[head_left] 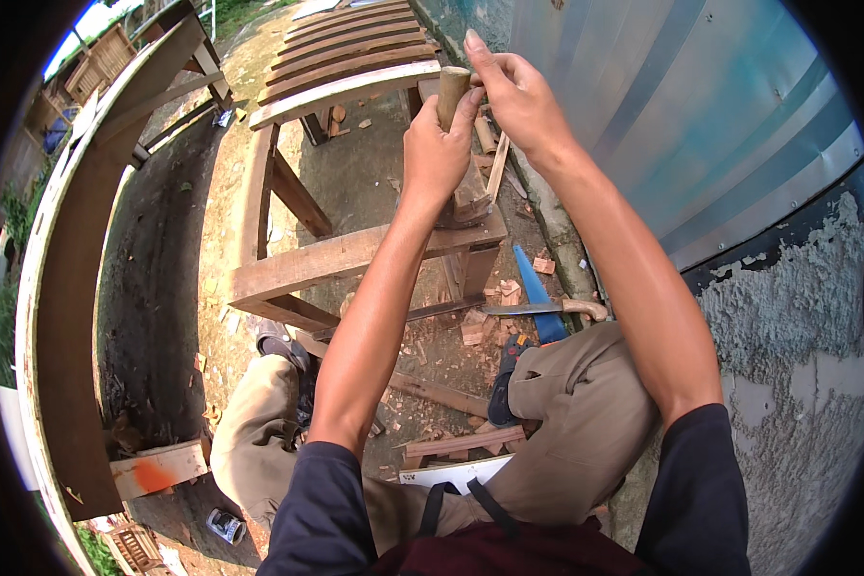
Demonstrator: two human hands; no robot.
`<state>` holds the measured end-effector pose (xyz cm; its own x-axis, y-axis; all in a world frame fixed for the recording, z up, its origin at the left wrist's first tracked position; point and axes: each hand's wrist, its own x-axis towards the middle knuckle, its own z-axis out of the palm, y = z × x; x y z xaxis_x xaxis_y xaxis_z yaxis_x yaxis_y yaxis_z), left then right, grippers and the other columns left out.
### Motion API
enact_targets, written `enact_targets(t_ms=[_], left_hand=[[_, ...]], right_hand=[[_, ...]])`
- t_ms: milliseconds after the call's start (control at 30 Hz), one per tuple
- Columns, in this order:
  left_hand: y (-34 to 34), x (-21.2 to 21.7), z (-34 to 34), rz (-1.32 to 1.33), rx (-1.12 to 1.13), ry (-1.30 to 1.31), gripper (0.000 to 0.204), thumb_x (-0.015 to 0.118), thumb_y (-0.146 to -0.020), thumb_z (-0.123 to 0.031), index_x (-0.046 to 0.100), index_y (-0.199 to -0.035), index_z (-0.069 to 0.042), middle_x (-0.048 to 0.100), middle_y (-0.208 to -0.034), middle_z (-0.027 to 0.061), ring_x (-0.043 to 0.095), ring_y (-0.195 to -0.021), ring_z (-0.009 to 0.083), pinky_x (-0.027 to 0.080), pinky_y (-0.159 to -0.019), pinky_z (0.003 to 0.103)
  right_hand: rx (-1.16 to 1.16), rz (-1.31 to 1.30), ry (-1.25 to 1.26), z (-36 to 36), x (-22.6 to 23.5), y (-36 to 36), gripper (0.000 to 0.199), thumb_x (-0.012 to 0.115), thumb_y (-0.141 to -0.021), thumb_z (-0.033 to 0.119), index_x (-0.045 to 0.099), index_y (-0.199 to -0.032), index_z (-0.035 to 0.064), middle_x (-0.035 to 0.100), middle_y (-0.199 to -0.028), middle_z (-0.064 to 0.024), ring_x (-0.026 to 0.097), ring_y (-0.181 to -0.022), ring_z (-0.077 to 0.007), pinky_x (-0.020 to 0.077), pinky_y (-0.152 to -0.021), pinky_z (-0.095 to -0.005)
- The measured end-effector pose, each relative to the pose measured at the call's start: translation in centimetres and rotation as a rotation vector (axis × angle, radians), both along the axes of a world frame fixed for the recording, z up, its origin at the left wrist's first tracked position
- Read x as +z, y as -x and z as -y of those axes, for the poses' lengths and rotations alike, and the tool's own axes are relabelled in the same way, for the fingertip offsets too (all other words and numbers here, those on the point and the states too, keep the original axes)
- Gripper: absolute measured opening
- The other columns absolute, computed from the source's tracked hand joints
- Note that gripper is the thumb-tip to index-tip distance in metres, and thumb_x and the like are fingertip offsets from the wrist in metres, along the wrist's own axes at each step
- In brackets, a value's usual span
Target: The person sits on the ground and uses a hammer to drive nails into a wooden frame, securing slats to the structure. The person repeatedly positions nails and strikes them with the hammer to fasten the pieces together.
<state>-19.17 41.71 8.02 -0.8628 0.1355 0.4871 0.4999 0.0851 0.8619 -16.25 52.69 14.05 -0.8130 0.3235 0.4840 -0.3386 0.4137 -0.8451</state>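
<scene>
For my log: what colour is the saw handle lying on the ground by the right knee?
Blue, seen in the head view: the saw handle lies among wood chips.

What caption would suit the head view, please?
Both hands, left hand and right hand, grip a wooden handle above a timber frame.

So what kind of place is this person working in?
Most likely an outdoor woodworking spot beside a building. Wood chips litter the dirt ground, a rough timber frame stands there, and a handsaw lies by a corrugated metal wall. Both hands grip a wooden handle.
</scene>
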Motion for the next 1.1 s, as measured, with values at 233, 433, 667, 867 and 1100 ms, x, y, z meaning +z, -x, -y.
enact_targets(t_ms=[233, 433, 667, 867, 1100], left_hand=[[-1.8, -0.8, 3.9, 0.19, -0.177, -0.135, 0.019, 0.062, -0.097, -0.018, 0.061, -0.096, 0.001, 0.065, -0.08, 0.0078, 0.06, -0.071, 0.015, 0.049, -0.065, 0.034], [-2.5, 0.2, 5.9, 0.362, -0.439, -0.332, 0.025, 0.072, -0.082, -0.006, 0.059, -0.102, -0.001, 0.062, -0.082, 0.001, 0.059, -0.073, 0.0097, 0.047, -0.063, 0.027], [-5.7, -1.8, 7.8, 0.173, -0.502, -0.056, 0.035, 0.072, -0.075, -0.003, 0.06, -0.108, 0.0, 0.065, -0.096, 0.0046, 0.06, -0.091, 0.0115, 0.05, -0.078, 0.029], [-9.7, -3.5, 8.2, -0.207, -0.45, 0.021, 0.035, 0.073, -0.07, -0.011, 0.07, -0.104, -0.002, 0.067, -0.107, 0.0131, 0.064, -0.103, 0.0305, 0.05, -0.093, 0.041], [-11.3, -4.7, 7.9, -0.185, -0.364, 0.087, 0.025, 0.071, -0.073, -0.014, 0.072, -0.096, -0.003, 0.07, -0.101, 0.0123, 0.066, -0.1, 0.03, 0.052, -0.09, 0.041]], right_hand=[[0.383, 0.106, 0.019, 4.8, -0.2, 1.6, 0.065, 0.065, -0.091, 0.061, 0.073, -0.081, -0.0019, 0.069, -0.071, -0.0114, 0.069, -0.071, -0.018, 0.0559, -0.064, -0.0335], [0.487, 0.191, -0.017, 5.1, 0.7, 0.4, 0.042, 0.066, -0.092, 0.038, 0.075, -0.081, -0.0018, 0.066, -0.061, -0.0074, 0.066, -0.06, -0.0151, 0.0525, -0.059, -0.0309], [0.619, 0.068, -0.131, 5.4, 0.6, -6.5, 0.037, 0.063, -0.096, 0.02, 0.062, -0.066, -0.0028, 0.055, -0.056, -0.0005, 0.049, -0.056, -0.006, 0.0389, -0.053, -0.0288], [0.55, -0.135, -0.21, 7.1, -2.2, -12.3, 0.025, 0.065, -0.084, 0.014, 0.062, -0.065, -0.0022, 0.059, -0.06, -0.0126, 0.058, -0.06, -0.0257, 0.0477, -0.074, -0.0371], [0.566, -0.261, -0.14, 6.7, -3.4, -13.9, 0.023, 0.066, -0.082, 0.011, 0.061, -0.063, -0.0013, 0.059, -0.06, -0.0129, 0.056, -0.056, -0.0253, 0.0486, -0.073, -0.0356]])
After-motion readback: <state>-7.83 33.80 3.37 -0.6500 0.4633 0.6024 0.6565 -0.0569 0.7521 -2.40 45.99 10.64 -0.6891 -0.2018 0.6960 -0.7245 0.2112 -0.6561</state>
